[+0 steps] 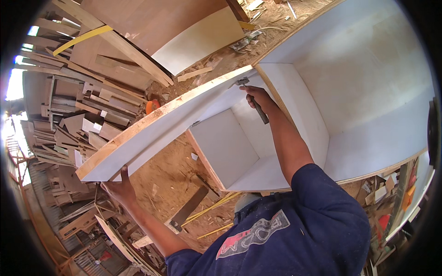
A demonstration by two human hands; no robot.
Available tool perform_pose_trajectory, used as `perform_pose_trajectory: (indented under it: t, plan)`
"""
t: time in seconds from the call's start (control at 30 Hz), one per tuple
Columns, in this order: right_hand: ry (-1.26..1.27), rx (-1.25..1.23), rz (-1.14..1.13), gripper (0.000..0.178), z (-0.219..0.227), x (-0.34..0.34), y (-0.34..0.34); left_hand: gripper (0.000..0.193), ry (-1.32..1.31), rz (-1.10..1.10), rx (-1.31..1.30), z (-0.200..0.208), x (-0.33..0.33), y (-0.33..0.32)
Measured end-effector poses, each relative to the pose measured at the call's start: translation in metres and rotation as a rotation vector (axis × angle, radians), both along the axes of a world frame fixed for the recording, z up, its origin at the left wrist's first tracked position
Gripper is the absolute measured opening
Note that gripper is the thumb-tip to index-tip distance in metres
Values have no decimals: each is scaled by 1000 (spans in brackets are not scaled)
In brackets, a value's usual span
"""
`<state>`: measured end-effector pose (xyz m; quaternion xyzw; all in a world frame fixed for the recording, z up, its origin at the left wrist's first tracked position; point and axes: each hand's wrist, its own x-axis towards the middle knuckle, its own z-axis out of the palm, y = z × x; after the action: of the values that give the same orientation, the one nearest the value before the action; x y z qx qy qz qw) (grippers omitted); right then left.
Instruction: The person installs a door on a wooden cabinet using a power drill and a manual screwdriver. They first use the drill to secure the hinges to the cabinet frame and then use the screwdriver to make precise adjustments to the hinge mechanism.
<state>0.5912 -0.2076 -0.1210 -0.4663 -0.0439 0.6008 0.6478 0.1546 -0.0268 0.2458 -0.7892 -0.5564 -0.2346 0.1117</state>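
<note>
My right hand (260,99) is wrapped around the dark handle of a hammer (263,115). The hammer's metal head is at the inner face of a long white panel (138,149) with a raw wooden edge, close to where it meets a pale cabinet (225,147). At the panel's near-left end, my left hand (120,187) grips its lower edge, fingers underneath and thumb up. The panel slants from lower left to upper right along the cabinet. A small metal fitting (195,123) shows where a cabinet divider meets the panel.
A larger open compartment (368,83) extends to the right. Large boards (198,43) lie beyond the panel, with stacked offcuts (103,101) at the left. An orange object (152,106) sits behind the panel. Yellow strips (207,214) and a dark flat piece (191,204) lie on sawdust.
</note>
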Motion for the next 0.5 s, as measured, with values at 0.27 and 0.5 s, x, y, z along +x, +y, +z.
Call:
perform_pose_trajectory:
  t: [0.27, 0.5]
  plan:
    - [-1249, -659, 73, 31, 16, -50, 28, 76, -64, 19, 29, -7, -9, -9]
    - [-558, -410, -1, 32, 2, -17, 21, 78, -49, -53, 83, -10, 1, -14]
